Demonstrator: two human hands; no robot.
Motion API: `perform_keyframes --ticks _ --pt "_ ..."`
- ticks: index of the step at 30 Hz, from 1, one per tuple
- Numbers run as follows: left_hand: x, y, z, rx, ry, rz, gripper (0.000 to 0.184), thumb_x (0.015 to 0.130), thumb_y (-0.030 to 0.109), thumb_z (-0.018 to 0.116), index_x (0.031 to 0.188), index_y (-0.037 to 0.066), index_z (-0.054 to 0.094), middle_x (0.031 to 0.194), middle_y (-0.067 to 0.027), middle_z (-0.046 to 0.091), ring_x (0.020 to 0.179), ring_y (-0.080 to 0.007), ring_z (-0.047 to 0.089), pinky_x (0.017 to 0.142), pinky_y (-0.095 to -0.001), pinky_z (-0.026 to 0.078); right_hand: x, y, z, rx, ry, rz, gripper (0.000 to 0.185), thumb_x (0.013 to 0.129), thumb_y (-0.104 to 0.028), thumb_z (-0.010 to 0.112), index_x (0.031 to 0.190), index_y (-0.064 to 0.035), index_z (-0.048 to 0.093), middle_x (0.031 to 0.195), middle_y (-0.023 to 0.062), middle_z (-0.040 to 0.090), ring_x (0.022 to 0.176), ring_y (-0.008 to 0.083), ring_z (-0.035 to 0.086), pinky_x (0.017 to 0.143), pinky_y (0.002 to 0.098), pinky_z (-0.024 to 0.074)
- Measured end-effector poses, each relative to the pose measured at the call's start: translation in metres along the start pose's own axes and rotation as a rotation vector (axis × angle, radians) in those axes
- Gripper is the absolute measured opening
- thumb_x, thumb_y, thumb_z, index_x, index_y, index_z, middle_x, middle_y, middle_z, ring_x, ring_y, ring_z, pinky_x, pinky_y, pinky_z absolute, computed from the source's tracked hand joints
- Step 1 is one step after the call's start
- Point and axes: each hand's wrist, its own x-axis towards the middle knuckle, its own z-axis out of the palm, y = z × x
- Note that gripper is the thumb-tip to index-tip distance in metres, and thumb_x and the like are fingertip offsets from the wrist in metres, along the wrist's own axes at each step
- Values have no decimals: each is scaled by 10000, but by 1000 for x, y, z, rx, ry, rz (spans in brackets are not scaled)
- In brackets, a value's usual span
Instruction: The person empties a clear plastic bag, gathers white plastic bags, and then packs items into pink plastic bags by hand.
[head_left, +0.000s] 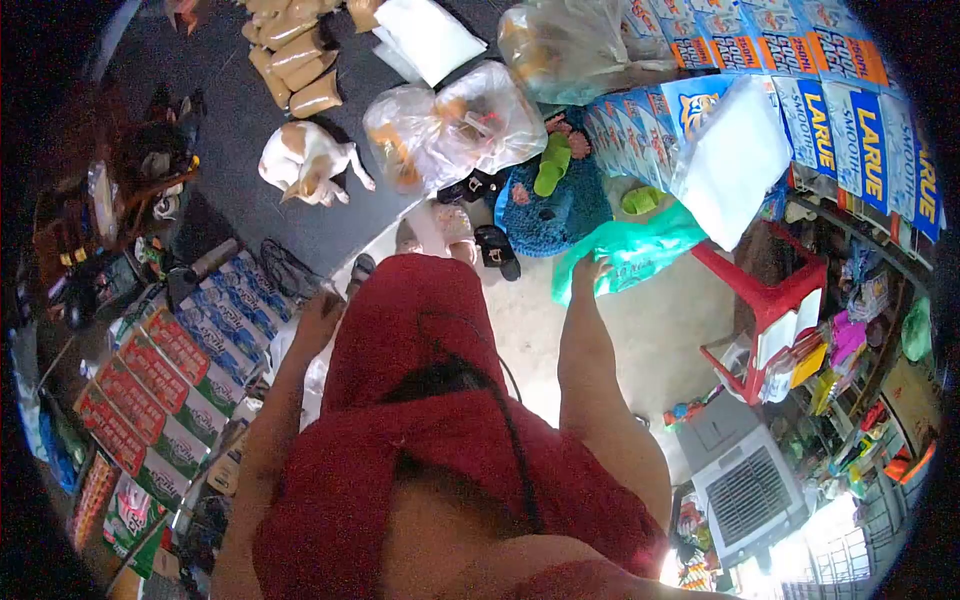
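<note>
My right hand [592,268] is closed on the edge of a green plastic bag [645,250], which spreads out to the right. A white sheet-like packet [735,160] lies against the bag's upper right side, beside stacked blue and white cartons. My left hand [320,318] hangs low at the left, near blue and silver cartons [235,310]. Its fingers are small and blurred, so whether it holds anything is unclear.
A curled white and brown dog [312,163] lies on the dark floor ahead. Clear bags [455,125], a blue mat [550,205] with green slippers, and black sandals [496,252] lie ahead. A red stool [765,295] and an air cooler [745,485] stand at the right.
</note>
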Motion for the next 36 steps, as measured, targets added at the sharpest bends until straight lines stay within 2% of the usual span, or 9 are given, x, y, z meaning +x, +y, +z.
perform_keyframes --ticks 2,6,9,13,18,22,27,30,36 --pt "-2 -1 2 6 25 -23 287 858 241 541 1004 -6 534 977 -200 592 888 -313 591 781 -386 452 11 -13 17 276 314 -15 297 850 -148 429 1051 23 566 1173 241 471 1130 430 365 971 576 249" --pt "1 -24 15 22 72 -66 293 870 229 522 1051 -1 530 989 -181 596 904 -285 593 788 -361 453 50 -29 -2 239 196 -9 319 855 -127 437 1088 84 493 1211 251 416 1167 423 322 1011 500 255" --pt "6 -12 21 -39 75 -78 291 875 233 515 1049 -1 527 977 -177 598 893 -273 592 784 -356 450 69 -38 -16 886 417 389 343 854 -119 447 1129 86 455 1161 245 463 1136 389 391 972 447 315" --pt "5 -10 26 -179 129 -5 257 877 206 511 1014 -11 518 931 -178 601 839 -239 585 750 -352 446 67 -69 -70 614 245 228 541 857 -130 450 1341 9 253 1176 255 490 1077 315 505 901 417 398" --pt "-3 -12 29 -149 162 4 257 870 181 519 1029 -21 516 934 -187 604 852 -273 595 755 -353 450 67 -80 -56 503 -58 -75 646 833 -572 432 1194 -41 505 1186 184 525 1069 376 496 894 436 395" --pt "-2 -13 29 -151 115 22 264 874 188 513 1047 -12 516 953 -182 604 871 -287 590 763 -366 446 67 -88 -86 632 -160 163 1012 667 -467 703 1321 103 181 1335 284 275 1263 372 270 1026 405 277" --pt "-6 24 19 -291 130 27 263 883 193 510 1058 -3 519 995 -160 596 907 -250 570 797 -345 431 81 -55 -62 719 -240 254 648 759 -237 597 1246 68 299 1208 295 421 1096 404 446 923 439 371" --pt "-13 41 12 -161 191 33 279 889 193 506 1089 -1 512 1047 -163 576 963 -218 543 847 -324 406 92 -10 -83 1219 116 772 313 815 -244 462 1032 -27 525 882 73 572 730 220 552 621 345 447" --pt "-12 62 2 -128 198 97 246 880 163 505 1071 10 532 990 -153 597 926 -224 562 825 -319 419 141 21 -290 2129 511 1094 473 764 -395 639 1115 -109 502 976 68 561 889 228 498 773 396 403"
